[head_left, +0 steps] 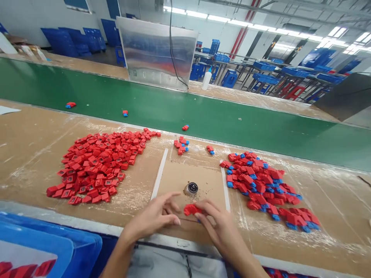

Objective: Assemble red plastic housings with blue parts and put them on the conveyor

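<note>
Red plastic part [191, 210] is held low over a cardboard pad [199, 181], at the near edge of a long workbench [34, 154] covered with brown paper. Behind this bench runs a green conveyor belt [220, 123], with a few red-and-blue pieces [70, 104] lying on it. Farther away, a factory hall with blue crates [72, 40] and a tall metal sheet [156, 52] can be seen. On the bench there are two big heaps. The left heap of red blocks [95, 166] shows no blue, but the right heap of red pieces with blue ends [261, 185] has blue on many pieces. A small group of assembled pieces [181, 145] lies just beyond the pad. Near the person's left side, a blue crate [49, 239] holds more red pieces [26, 270].

Two white strips [159, 173] mark the sides of the pad, and a small round device [191, 188] with a dark top stands on it, among dark specks. The work in hand is at this pad: the part is just in front of the device, not touching it. The hands are close together but apart. The right hand [217, 227] has its fingers on the part, while the left hand [153, 216] is open beside it, with its fingertips near the part. A little blue shows under the part, partly hidden by the right hand.
</note>
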Tool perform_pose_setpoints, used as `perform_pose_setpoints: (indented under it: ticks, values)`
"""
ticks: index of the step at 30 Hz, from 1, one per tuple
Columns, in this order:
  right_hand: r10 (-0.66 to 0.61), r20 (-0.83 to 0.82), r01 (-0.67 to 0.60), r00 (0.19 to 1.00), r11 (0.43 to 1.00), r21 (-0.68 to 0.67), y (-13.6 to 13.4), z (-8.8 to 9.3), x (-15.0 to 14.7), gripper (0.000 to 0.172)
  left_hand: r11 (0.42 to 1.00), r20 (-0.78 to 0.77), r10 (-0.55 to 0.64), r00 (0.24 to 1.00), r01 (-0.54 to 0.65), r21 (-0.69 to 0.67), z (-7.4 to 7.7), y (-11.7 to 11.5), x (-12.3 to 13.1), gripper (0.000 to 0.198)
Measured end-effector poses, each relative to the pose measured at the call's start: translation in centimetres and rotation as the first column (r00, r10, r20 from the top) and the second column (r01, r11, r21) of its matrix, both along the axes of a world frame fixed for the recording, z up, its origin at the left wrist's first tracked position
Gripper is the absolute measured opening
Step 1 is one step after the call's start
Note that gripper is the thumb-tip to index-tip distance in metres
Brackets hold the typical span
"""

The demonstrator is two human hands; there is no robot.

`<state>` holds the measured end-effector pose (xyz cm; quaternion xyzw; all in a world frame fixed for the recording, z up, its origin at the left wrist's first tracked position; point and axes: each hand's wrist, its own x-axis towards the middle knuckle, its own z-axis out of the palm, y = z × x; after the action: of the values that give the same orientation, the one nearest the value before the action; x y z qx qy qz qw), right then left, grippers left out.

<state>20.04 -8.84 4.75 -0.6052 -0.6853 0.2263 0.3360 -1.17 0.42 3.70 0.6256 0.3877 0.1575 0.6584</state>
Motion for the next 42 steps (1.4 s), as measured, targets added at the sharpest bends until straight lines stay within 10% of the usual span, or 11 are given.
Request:
perform_pose_setpoints:
  ticks: [2, 4, 7, 10, 15, 20, 22, 25, 34, 42]
  values:
    - [-0.166, 0.022, 0.164, 0.986, 0.985, 0.06, -1.5, 0.4, 3.4, 0.02, 0.965, -0.163, 0.183, 0.969, -0.145, 0.221, 1.0, 2.5, -1.4, 0.05]
    - [-0.433, 0.063, 0.423, 0.899, 0.896, 0.134, -3.2, 0.6, 8.2, 0.029, 0.778, -0.292, 0.514, 0.806, -0.295, 0.555, 1.6, 5.4, -2.7, 0.041]
    - [-0.808, 0.131, 0.791, 0.574, 0.589, 0.166, -5.7, 0.0, 16.1, 0.052, 0.545, -0.406, 0.784, 0.47, -0.207, 0.813, 1.9, 9.0, -3.8, 0.038]
    - [-0.913, 0.148, 0.903, 0.38, 0.401, 0.155, -7.1, -1.9, 21.7, 0.062, 0.603, -0.563, 0.776, 0.284, -0.074, 0.794, 1.9, 10.6, -3.6, 0.037]
    - [-0.847, 0.202, 0.856, 0.493, 0.513, 0.065, -7.1, -5.1, 25.3, 0.058, 0.677, -0.671, 0.707, 0.224, 0.062, 0.734, 1.6, 11.0, -3.2, 0.033]
    - [-0.849, 0.332, 0.797, 0.41, 0.511, 0.321, -2.0, -0.8, 23.4, 0.049, 0.666, -0.6, 0.658, 0.455, 0.019, 0.745, 0.8, 10.5, -3.8, 0.016]
    - [-0.765, 0.308, 0.683, 0.566, 0.644, 0.345, 2.7, 1.9, 20.9, 0.042, 0.666, -0.497, 0.638, 0.588, -0.099, 0.739, 0.2, 10.2, -3.8, 0.016]
    - [-0.438, 0.48, 0.487, 0.76, 0.873, 0.026, 11.3, 3.8, 16.5, 0.036, 0.674, -0.293, 0.614, 0.733, -0.293, 0.679, -0.6, 9.3, -3.6, 0.036]
    - [-0.271, 0.572, 0.452, 0.774, 0.869, -0.199, 28.5, -0.1, 12.3, 0.032, 0.876, 0.098, 0.461, 0.882, -0.469, 0.11, -3.2, 4.6, -1.4, 0.037]
    - [-0.204, 0.576, 0.392, 0.792, 0.893, -0.223, 34.4, -1.8, 9.7, 0.033, 0.856, 0.25, 0.478, 0.842, -0.511, 0.085, -4.8, 2.6, -1.1, 0.023]
